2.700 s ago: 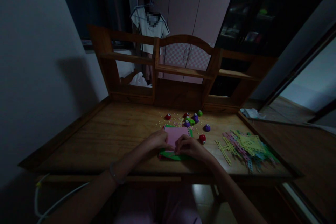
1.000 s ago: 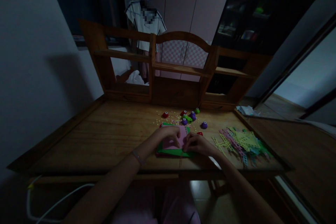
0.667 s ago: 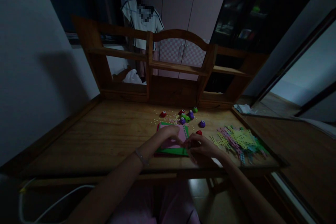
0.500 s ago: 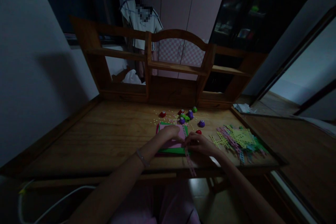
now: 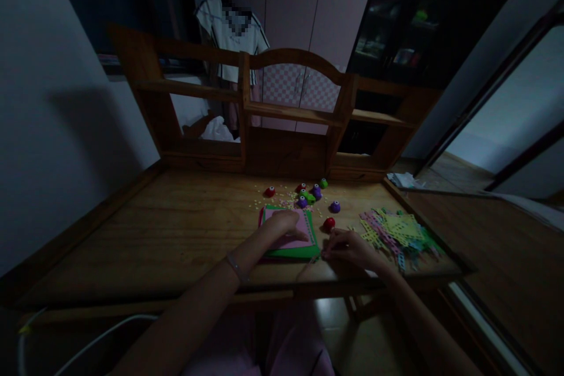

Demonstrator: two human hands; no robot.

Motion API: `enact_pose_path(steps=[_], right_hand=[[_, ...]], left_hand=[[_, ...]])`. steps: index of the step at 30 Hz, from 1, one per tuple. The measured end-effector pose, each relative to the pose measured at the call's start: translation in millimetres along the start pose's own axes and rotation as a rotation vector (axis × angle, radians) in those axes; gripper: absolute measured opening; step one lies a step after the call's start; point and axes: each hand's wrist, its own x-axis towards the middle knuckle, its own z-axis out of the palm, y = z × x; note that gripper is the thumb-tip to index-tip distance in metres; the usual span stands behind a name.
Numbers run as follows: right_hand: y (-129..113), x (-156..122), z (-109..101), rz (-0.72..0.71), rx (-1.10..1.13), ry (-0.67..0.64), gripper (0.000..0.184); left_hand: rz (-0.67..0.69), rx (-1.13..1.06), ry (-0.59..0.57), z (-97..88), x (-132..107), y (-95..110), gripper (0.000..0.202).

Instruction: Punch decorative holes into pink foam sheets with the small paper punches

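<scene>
My left hand [image 5: 286, 226] lies flat with fingers stretched over a pink sheet [image 5: 304, 224] that has a row of punched holes down its right edge. Beneath it, a green sheet [image 5: 293, 252] shows along the right and lower sides, with a red edge at left. My right hand [image 5: 348, 247] is pinched just right of the stack's lower corner, holding a thin punched paper strip [image 5: 314, 261]; the strip is blurred and partly hidden. Just beyond the right fingertips sits a red craft punch [image 5: 329, 224].
Several purple, green and red craft punches, among them a purple one [image 5: 335, 207], stand behind the stack amid small paper bits [image 5: 286, 197]. A pile of punched paper scraps [image 5: 399, 232] lies at the right. A wooden shelf [image 5: 291, 111] rises along the desk's back.
My right hand has moved right, away from the pink sheet's edge, taking the strip with it and uncovering the row of holes. My left hand stays on the sheet.
</scene>
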Motion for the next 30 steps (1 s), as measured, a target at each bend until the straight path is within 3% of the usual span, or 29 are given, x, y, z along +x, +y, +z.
enact_pose_path(steps=[4,8,12,15,18,21,23,26,30], right_hand=[[-8,-16,-9,0.028,-0.023,0.019,0.027],[-2,-38,-30,0.21,-0.023,0.133,0.035],[23,-65,-60,0.372,0.008,0.504,0.045],[43,-85,-78,0.466,-0.101,0.702,0.051],[54,-101,-87,0.559,-0.432,0.829,0.05],[49,-108,-85,0.581,-0.734,0.942,0.048],[37,-106,-78,0.536,-0.803,0.977,0.047],[12,-97,-63,0.405,-0.8,0.965,0.043],[-19,-73,-36,0.21,-0.683,0.875,0.035]], left_hand=[[0.007,0.011,-0.009,-2.5,-3,1,0.076],[0.042,-0.039,0.054,8.7,-11,-3,0.086],[0.115,-0.038,0.266,35.0,-26,-3,0.097],[0.134,0.022,0.406,47.9,-40,6,0.074],[0.166,0.114,0.465,48.0,-51,17,0.047],[0.231,0.185,0.415,40.4,-57,25,0.025],[0.278,0.212,0.4,35.1,-62,26,0.023],[0.283,0.181,0.436,30.5,-73,17,0.024],[0.252,0.03,0.531,30.9,-95,-12,0.027]])
